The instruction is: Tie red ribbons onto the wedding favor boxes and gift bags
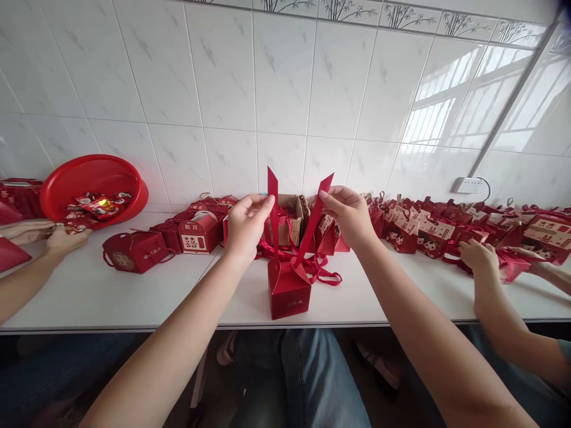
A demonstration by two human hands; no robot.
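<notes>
A small red gift box [289, 297] stands upright near the front edge of the table, straight ahead of me. Two ends of a red ribbon [311, 229] rise from its top in a V shape. My left hand [250, 223] pinches the left end near its tip. The right end is pinched between the thumb and fingers of my right hand [347, 209]. Both hands are above the box, apart from each other. Loose red ribbons [329, 277] lie on the table just behind the box.
An open cardboard box [289, 229] stands behind. A tilted red basin [96, 163] holds wrapped sweets at left, near a co-worker's hands [66, 239]. Red gift boxes [138, 252] line the table [379, 297]. At right, another person's hands [482, 258] handle a ribboned box.
</notes>
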